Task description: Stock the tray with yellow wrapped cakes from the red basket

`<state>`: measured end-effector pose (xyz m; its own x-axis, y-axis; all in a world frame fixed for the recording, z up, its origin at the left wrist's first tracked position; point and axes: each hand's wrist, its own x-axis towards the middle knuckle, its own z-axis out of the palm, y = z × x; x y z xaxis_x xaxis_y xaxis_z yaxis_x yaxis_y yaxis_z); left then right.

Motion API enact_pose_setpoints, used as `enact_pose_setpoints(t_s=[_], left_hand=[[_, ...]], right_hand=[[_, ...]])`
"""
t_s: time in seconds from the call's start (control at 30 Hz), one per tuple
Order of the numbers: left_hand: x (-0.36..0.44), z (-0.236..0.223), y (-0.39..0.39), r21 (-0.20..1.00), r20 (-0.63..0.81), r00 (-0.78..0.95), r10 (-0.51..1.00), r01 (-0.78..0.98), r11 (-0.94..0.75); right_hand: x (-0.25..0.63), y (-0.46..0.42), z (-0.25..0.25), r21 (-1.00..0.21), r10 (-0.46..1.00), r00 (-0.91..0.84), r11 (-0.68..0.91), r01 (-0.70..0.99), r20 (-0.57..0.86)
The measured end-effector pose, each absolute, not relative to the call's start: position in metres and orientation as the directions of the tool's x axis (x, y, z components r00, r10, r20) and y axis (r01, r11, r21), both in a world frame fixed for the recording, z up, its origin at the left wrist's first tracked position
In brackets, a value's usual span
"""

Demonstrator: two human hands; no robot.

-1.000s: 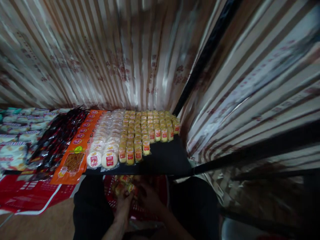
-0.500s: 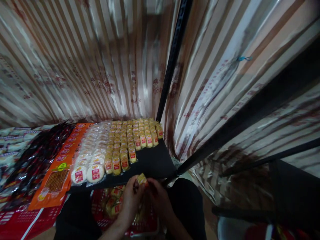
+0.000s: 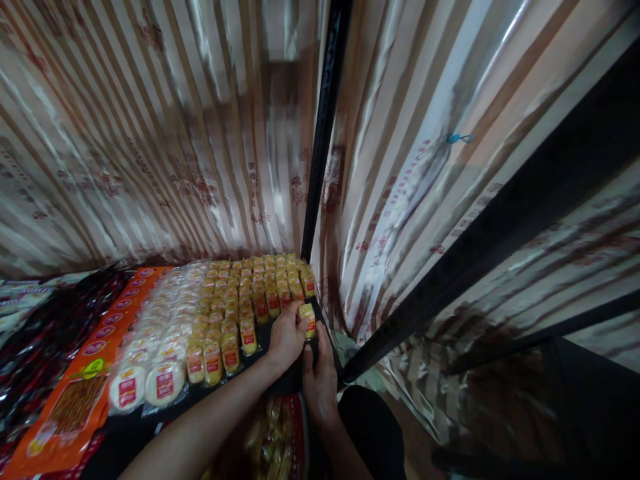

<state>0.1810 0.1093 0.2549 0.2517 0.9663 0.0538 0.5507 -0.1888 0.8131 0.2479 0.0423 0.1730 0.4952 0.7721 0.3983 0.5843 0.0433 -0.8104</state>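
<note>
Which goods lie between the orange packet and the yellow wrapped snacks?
Two rows of round white snacks in clear wrappers lie between the orange packet and the yellow snacks; the head view shows this.

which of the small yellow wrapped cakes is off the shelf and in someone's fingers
The yellow wrapped cake at the right, between the two hands, gripped by the left hand; the others stand in rows on the shelf.

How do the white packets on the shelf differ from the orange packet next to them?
The white packets are round, while the orange packet is long and flat. The white packets are many, lined up in rows; the orange packet's strip runs from front to back beside them. The white packets carry red labels, whereas the orange packet shows brown sticks and a yellow-green patch. Both have shiny wrapping.
</note>
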Motion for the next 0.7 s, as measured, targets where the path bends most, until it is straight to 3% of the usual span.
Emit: enact_pose_setpoints(t_s=[0.4,0.7], left_hand=[[0.225,0.259,0.167,0.607,0.096,0.28,0.955,0.744,-0.279],[0.238,0.257,0.187,0.566,0.118,0.299,0.947,0.763,-0.311]], right_hand=[[0.267,0.089,0.164,-0.861,0.795,0.528,-0.016,0.509,0.298],[0.273,0.106,0.155,-0.846,0.794,0.516,-0.004,0.533,0.321]])
